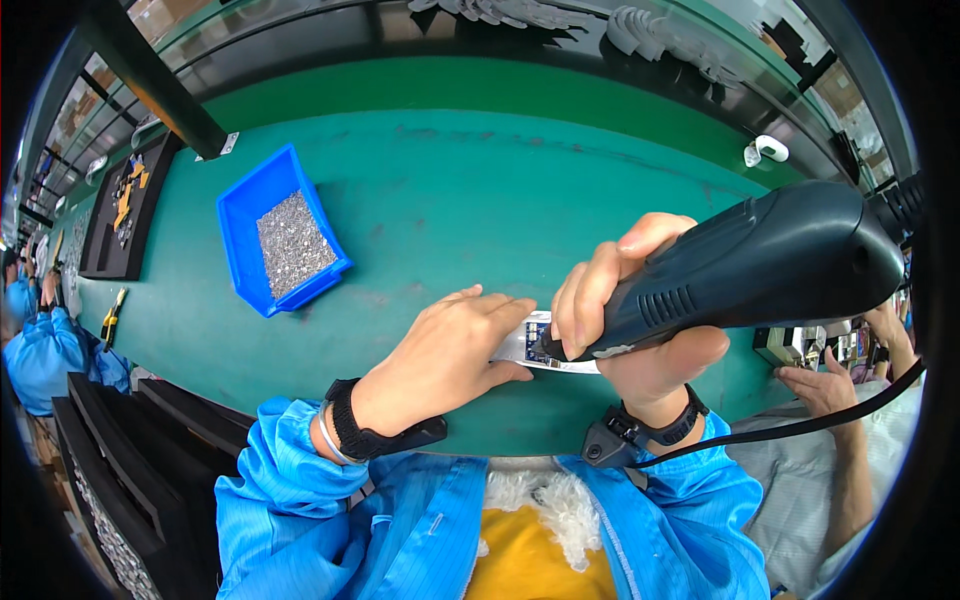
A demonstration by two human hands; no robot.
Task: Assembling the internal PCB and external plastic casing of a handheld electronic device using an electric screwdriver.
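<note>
At a green workbench point(440, 200), we see two bare hands meet over a small circuit board point(528, 338), a pale strip with a blue patch that lies flat on the mat just in front of the person's body. The left hand point(445, 360) rests palm down, fingers stretched out and close together, its fingertips pressing on the board's left end; it grips nothing, only pins the piece in place. The right hand point(630, 320) is wrapped tight around the dark body of an electric screwdriver point(760, 265), fingers curled over the top, thumb underneath.

The relation that counts here is the tool's line against the board. The screwdriver's long axis runs from upper right down to lower left, its thick rear end high near the right rim of the view and its nose coming down at the board's middle, just beside the left fingertips. The tip itself is hidden behind the right fingers, so we cannot tell whether it touches the board. The board's own long axis lies roughly left to right, so the tool crosses it at a slant. Both hands are at the board; the left is the one actually on it.

A black cord point(800, 425) trails off to the right from below the right wrist. Well apart, up and to the left, stands a blue bin point(240, 215) filled with small grey screws point(292, 243). At the right edge another person's hand point(825, 385) works at its own place.
</note>
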